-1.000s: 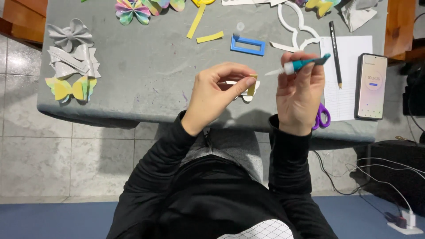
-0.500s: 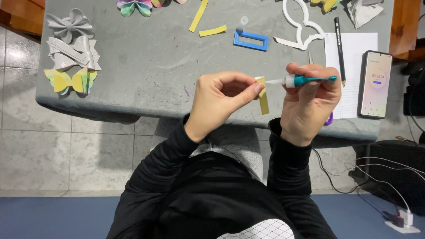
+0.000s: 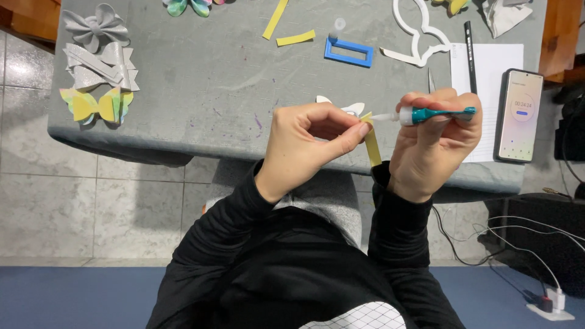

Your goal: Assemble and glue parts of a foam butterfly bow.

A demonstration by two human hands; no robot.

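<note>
head | left hand grip pinches yellow strip top | right hand grip closed round glue tube, nozzle at strip

Table cover: grey felt-like cloth, matt. Yellow strip: matt, thin. Glue tube: glossy teal plastic. Silver bows: glittery. Phone: glossy glass.

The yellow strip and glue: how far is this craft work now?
Done: three finished bows lie at the table's left edge. In hand: left hand pinches a yellow strip; right hand points a teal glue tube at it. Left: two yellow strips lie unused.
</note>
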